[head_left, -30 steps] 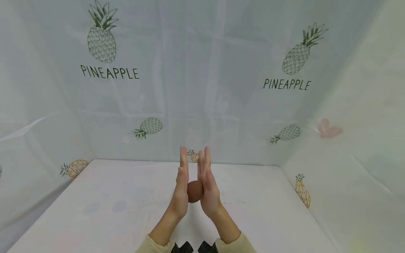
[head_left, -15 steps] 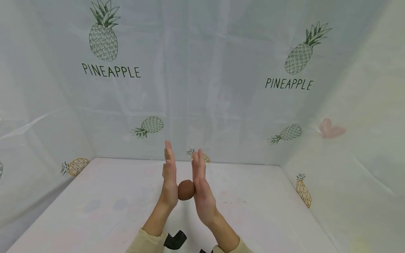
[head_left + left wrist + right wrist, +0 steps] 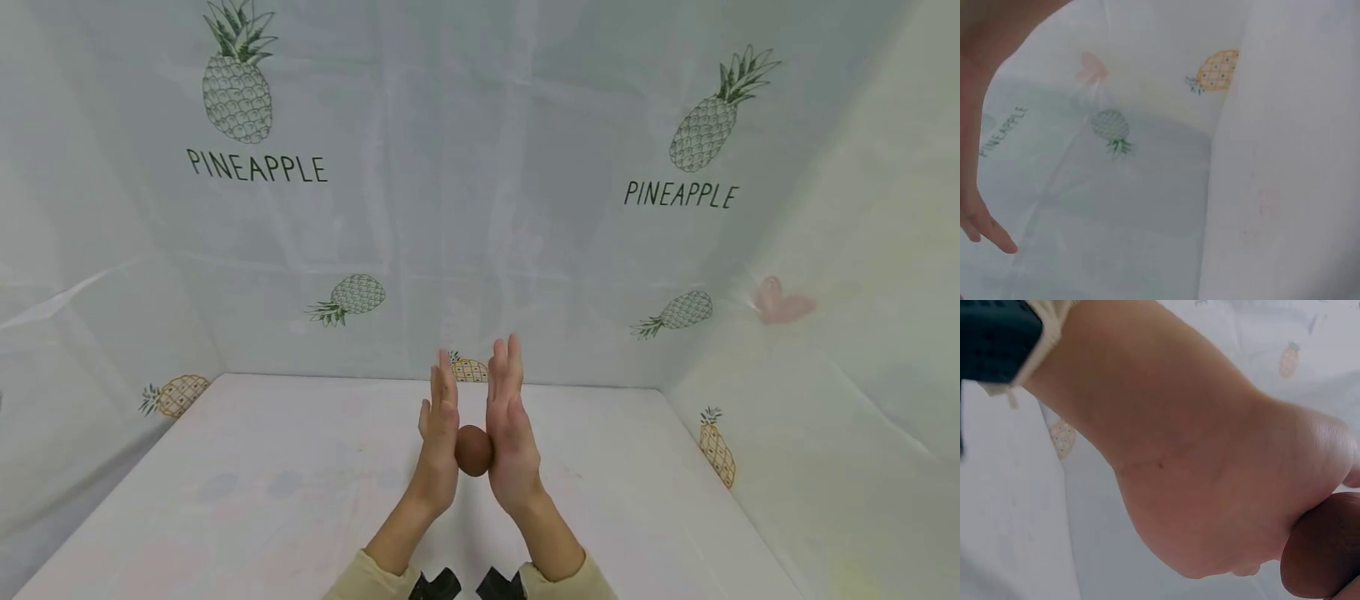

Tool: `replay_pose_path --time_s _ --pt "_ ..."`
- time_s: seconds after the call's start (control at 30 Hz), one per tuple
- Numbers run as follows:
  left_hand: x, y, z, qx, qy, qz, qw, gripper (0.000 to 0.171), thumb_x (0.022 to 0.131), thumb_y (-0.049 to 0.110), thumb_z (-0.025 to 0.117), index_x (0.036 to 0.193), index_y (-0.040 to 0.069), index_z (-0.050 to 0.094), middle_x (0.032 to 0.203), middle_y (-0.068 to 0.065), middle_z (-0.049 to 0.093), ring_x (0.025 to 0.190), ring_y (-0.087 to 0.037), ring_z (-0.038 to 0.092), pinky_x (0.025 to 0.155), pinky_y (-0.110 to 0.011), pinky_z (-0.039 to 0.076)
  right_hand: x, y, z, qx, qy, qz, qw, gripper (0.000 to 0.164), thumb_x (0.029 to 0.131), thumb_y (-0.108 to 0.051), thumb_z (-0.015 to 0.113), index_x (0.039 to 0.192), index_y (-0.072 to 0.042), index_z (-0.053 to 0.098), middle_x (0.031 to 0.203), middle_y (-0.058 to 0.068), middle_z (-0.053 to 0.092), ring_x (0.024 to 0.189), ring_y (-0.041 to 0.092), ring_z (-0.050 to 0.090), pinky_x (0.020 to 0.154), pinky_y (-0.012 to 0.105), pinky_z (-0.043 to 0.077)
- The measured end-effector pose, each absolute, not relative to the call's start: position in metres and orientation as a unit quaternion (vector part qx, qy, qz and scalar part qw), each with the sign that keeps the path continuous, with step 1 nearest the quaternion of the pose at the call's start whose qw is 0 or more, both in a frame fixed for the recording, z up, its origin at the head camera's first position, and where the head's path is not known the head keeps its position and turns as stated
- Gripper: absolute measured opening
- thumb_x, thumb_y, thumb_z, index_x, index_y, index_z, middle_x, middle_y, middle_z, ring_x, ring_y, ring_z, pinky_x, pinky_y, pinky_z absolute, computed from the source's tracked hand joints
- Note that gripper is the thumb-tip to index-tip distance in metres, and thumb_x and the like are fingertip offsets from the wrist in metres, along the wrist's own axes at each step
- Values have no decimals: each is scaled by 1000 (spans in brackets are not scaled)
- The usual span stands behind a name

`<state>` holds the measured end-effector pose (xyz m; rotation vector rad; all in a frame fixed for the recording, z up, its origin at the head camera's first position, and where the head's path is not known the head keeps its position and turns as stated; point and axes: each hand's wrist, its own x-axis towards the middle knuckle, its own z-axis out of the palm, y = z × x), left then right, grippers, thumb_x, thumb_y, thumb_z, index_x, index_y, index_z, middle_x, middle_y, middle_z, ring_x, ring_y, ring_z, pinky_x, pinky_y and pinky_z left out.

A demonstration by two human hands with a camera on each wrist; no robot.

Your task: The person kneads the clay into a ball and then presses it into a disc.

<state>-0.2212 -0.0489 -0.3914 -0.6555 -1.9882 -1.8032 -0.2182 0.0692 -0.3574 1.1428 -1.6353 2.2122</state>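
The white desk (image 3: 630, 500) ends in a far edge just below the middle of the frame, and its side edges slant outward to the lower left and lower right corners; pale sheeting (image 3: 450, 167) rises along the far, left and right edges, leaving broad room on the desk to either side of the hands; the left hand (image 3: 439, 454) and right hand (image 3: 514, 450) stand near the lower centre, well apart from the side edges.

The brown ball (image 3: 474, 451) is between the two palms, touching both, above the desk; it looks nearly round, slightly taller than wide in the head view, so its long axis runs roughly up and down the frame; which way it points cannot be told; in the right wrist view it sits at the lower right, against the palm.

The fingers of each hand are straight, close together and aimed up the frame, curled round nothing.

Counted: one ball; two hands; two beige sleeves (image 3: 372, 581); two dark wrist devices (image 3: 501, 585) at the bottom; two pineapple prints (image 3: 237, 98) with lettering, up high; one pink print (image 3: 780, 302) at the right.
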Motion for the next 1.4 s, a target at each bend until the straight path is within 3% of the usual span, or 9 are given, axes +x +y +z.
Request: replay_pose_path --time_s 0.23,0.5,0.67,0.9,1.13,1.4 --pt "-215 -43 -394 -258 -692 -652 170 56 114 37 1 169 38 -10 176 17 -15 162 -11 -18 121 -65 -21 -230 74 -363 363 -562 736 98 62 112 -40 9 170 -33 -13 178 -6 -13 164 24 -15 127 59 -16" --pt "-210 -50 -382 -278 -633 -707 150 58 113 46 1 170 36 -7 175 20 -13 162 -8 -17 125 -63 -15 -236 65 -377 361 -578 730 61 60 113 -41 8 170 -36 -13 177 -7 -13 164 22 -15 125 62 -17" --pt "-211 -57 -377 -264 -631 -711 166 62 111 53 2 170 36 -10 175 20 -16 161 -9 -20 124 -65 -16 -232 56 -383 364 -607 705 49 59 114 -39 6 169 -36 -14 177 -8 -15 164 21 -15 124 67 -15" --pt "-217 -66 -377 -228 -669 -677 205 62 110 57 2 168 41 -12 173 18 -22 159 -12 -28 117 -67 -26 -221 48 -382 378 -604 701 34 61 114 -42 9 169 -36 -16 177 -6 -13 164 23 -15 120 73 -15" --pt "-224 -66 -385 -215 -704 -635 232 62 111 53 4 168 36 -14 174 15 -21 160 -19 -28 118 -64 -26 -211 53 -369 389 -581 714 35 61 112 -43 6 169 -39 -13 178 -5 -14 164 24 -16 119 72 -18" --pt "-218 -48 -391 -232 -741 -587 228 64 113 50 7 170 27 -13 177 9 -18 162 -26 -22 118 -66 -21 -217 68 -360 352 -567 741 70 63 111 -45 9 170 -36 -11 178 -6 -11 164 24 -15 123 64 -18"
